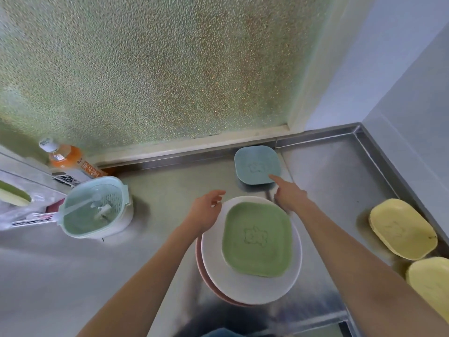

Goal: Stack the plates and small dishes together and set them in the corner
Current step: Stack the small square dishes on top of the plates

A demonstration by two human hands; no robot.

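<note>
Hands over a partly built stack of dishes

Hands reach from the near edge across a steel surface (328, 171). The right hand (289, 195) has its index finger extended far, the tip touching the near right rim of the blue dish (256, 165); its other fingers are curled under and grip nothing. The left hand (206, 210) is relaxed and open, fingers loosely bent, lying at the far left rim of the white plate (250, 285); whether it touches that rim cannot be told. Both forearms slant inward from the near corners. The green dish (257, 239), a rounded square, lies flat and face up on the white plate, which rests on a pink plate (200, 261) showing only at the left edge. The blue dish lies flat against the far wall, apart from the stack. Two yellow dishes (403, 228) lie along the right edge, long axes running near to far. A pale green basket (94, 207) and a bottle (65, 158) stand at the left.
</note>
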